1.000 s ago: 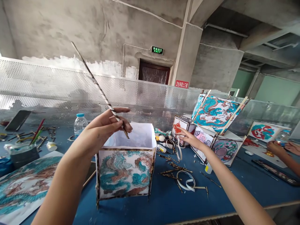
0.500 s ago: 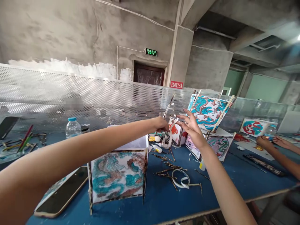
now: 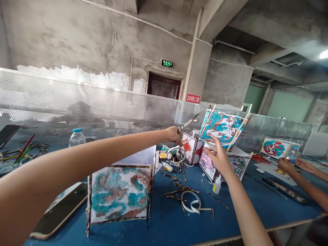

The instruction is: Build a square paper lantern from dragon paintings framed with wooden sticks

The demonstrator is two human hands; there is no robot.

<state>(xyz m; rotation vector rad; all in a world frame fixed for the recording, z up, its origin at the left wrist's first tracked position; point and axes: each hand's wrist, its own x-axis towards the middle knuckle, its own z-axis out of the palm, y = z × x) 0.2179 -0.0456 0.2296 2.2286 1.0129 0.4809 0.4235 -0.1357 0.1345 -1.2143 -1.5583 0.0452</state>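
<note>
My left hand [image 3: 174, 135] reaches forward, closed around a thin dark stick [image 3: 188, 125] with white strip wound along it. Below that hand hangs a loop of white paper strip [image 3: 176, 155]. My right hand [image 3: 216, 152] is open, fingers apart, with nothing visible in it. It is in front of a box-shaped frame with a blue dragon picture [image 3: 222, 126]. A small glue bottle [image 3: 217, 185] stands beneath my right wrist. Nearer to me, a stick frame with a teal and brown dragon picture [image 3: 120, 193] stands under my left forearm.
Several short dark sticks [image 3: 184, 189] and a coil of white strip [image 3: 191, 201] lie on the blue table [image 3: 174, 229]. A phone [image 3: 61, 212] is at the left, near a water bottle [image 3: 77, 137]. At the right, another person's hands [image 3: 287, 166] work over paper.
The stick in my left hand has tilted from steep to slanting rightward. My right hand has moved away from the white strip, which hangs lower in a loop. The view has shifted slightly.
</note>
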